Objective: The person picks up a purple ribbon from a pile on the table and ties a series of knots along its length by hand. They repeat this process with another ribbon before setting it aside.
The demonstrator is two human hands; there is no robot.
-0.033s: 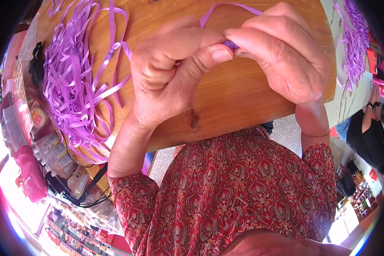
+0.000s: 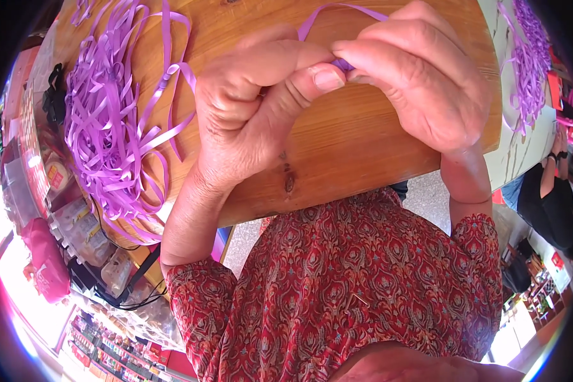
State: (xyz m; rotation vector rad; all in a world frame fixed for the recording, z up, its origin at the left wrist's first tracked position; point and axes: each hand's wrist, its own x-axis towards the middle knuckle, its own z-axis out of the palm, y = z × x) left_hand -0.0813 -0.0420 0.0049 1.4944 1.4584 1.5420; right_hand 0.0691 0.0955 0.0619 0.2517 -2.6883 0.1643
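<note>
Ribbon [image 2: 343, 64], bunched small, is above the table [image 2: 350, 137]. From the table's left: a purple ribbon heap [image 2: 102, 121]; the left hand [image 2: 245, 95], thumb and finger pinching the bunch; the right hand [image 2: 426, 83] gripping it. The step is likely knotting; the next move calls for steady fingertips.

Wooden table [image 2: 363, 143]: brown, visible grain, one dark knot [image 2: 290, 183]. Pale streaked surface [image 2: 516, 153] to its right. Floor [image 2: 426, 194] grey, speckled. Stocked shelves [image 2: 114, 350], lower left (small, tilted). Glaring white light [image 2: 13, 270], left side
</note>
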